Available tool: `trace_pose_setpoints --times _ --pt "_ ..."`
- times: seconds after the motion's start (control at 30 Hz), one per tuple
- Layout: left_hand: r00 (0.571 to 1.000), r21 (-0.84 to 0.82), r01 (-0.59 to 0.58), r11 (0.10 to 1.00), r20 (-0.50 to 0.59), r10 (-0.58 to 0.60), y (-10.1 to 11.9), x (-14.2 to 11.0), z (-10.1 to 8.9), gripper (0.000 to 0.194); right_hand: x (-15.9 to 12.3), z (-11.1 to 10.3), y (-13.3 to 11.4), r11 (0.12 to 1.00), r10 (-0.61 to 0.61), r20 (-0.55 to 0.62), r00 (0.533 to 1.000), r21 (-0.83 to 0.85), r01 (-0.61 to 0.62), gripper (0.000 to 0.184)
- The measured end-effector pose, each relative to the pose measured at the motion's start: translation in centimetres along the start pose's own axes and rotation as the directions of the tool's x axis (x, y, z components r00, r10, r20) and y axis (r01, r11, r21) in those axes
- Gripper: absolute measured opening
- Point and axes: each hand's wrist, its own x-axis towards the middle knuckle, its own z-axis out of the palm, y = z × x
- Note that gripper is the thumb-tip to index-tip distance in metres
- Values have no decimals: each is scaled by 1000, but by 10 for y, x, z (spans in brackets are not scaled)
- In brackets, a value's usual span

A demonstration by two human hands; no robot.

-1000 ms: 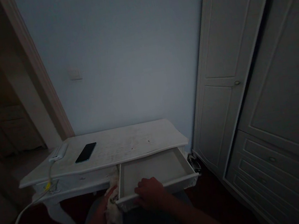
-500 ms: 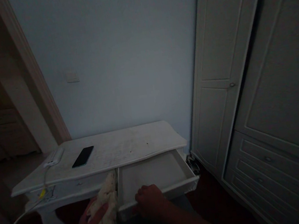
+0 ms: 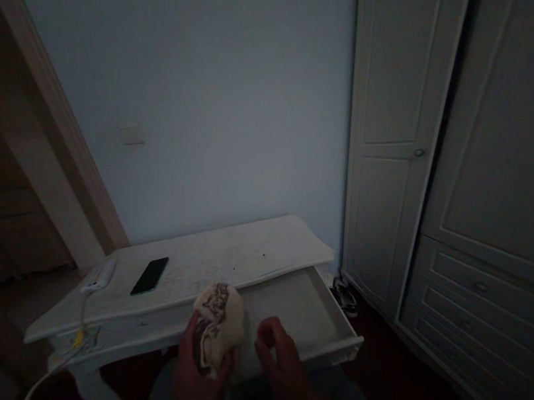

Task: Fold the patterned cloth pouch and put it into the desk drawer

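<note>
My left hand [image 3: 192, 371] grips a folded cream cloth [image 3: 222, 323] with a dark printed pattern. The cloth is bunched up over the left part of a pulled-out white drawer [image 3: 298, 309]. Just right of the cloth, my right hand [image 3: 277, 355] hovers above the drawer's front edge. Its fingers are loosely curled, the thumb stands apart from them, and nothing shows between them. The visible part of the drawer's inside is a bare pale bottom. The cloth and my hands hide the drawer's left front corner.
On the white desk [image 3: 224, 250] lie a dark phone [image 3: 150, 275] and a white power strip [image 3: 100, 276] with a cable. A wardrobe [image 3: 394, 174] stands at the right. Shoes [image 3: 345, 298] rest on the floor between desk and wardrobe.
My left hand has raised the cloth and brought it right, over the drawer. My right hand has let go of the drawer front and lifted slightly. The drawer stays pulled out.
</note>
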Motion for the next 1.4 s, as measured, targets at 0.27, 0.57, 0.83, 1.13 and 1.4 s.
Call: trace_pose_setpoints --times 0.27,0.57,0.83,1.13,1.4 --pt "764 276 -625 730 407 501 40 38 53 67 17 -28 18 951 26 -294 955 -289 -114 43" --pt "771 246 -528 813 539 338 -8 43 41 46 53 -54 66 907 166 230 959 -417 -57 75" --pt "834 479 -499 722 491 251 -18 32 45 31 98 17 57 830 175 605 777 -515 214 72" --pt "811 515 -468 718 574 117 -10 27 39 35 105 56 49 729 148 534 833 -627 273 55" --pt "820 569 -459 682 566 80 -13 26 39 39 112 59 50 744 92 523 848 -602 290 59"
